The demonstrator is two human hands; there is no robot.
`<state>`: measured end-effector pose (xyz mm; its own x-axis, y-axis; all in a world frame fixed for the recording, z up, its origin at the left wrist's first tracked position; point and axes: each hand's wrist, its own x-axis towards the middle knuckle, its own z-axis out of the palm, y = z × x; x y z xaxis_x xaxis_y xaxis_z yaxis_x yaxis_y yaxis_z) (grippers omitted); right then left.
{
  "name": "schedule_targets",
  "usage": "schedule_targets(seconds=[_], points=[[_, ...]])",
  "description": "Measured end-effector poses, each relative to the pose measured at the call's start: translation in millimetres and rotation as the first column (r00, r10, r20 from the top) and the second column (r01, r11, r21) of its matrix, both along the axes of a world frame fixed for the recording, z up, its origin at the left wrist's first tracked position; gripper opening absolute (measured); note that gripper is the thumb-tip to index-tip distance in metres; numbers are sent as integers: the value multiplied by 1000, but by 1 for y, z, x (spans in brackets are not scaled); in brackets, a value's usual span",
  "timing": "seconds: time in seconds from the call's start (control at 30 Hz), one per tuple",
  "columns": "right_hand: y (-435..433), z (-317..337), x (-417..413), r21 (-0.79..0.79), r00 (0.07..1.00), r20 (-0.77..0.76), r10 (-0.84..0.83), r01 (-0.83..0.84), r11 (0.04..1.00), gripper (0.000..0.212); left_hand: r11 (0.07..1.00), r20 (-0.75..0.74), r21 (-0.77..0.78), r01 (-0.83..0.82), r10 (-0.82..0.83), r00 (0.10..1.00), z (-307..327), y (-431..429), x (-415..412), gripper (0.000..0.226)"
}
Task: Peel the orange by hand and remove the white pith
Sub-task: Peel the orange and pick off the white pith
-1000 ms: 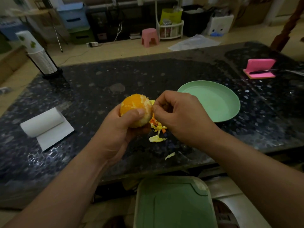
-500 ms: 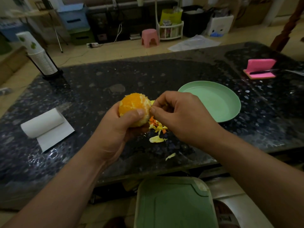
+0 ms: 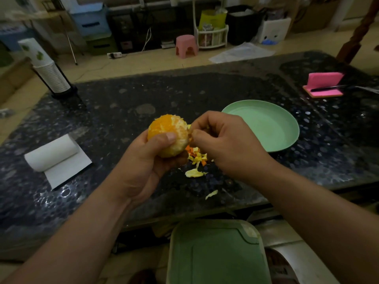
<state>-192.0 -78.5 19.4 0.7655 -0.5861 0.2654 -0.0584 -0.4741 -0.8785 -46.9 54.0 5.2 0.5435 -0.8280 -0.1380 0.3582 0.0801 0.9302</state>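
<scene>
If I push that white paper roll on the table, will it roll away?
Probably a little: the paper roll lies on its side on the table, so it should roll easily. It looks light, so a small push may do. Its loose sheet lies flat and would likely flop or unwind.

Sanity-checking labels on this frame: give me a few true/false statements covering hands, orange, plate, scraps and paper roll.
1. The left hand grips the orange. True.
2. The orange lies on the green plate. False: it is held above the table, and the plate shows nothing on it.
3. Peel scraps lie on the table below the hands. True.
4. The right hand rests flat on the table. False: its curled fingers pinch at the orange's right side.
5. The paper roll stands upright. False: it lies on its side, partly unrolled.
</scene>
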Motion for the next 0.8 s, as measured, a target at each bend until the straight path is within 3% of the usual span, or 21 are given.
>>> schedule_targets(seconds=[0.13, 0.27, 0.6, 0.8], points=[[0, 4, -2, 49, 999, -11, 36, -36, 998, 11, 1000, -9, -1, -3, 3, 1000, 0, 0, 2, 70], [-2, 2, -2, -10, 999, -32, 18, -18, 1000, 3, 1000, 24, 5, -4, 4, 1000, -2, 1, 4, 60], [6, -1, 2, -254, 987, -110, -119, 88, 963, 12, 995, 310, 59, -75, 53, 949, -4, -1, -2, 64], [6, 0, 3, -175, 995, -39, -94, 86, 981, 14, 999, 179, 24, -32, 28, 984, -2, -1, -3, 72]])
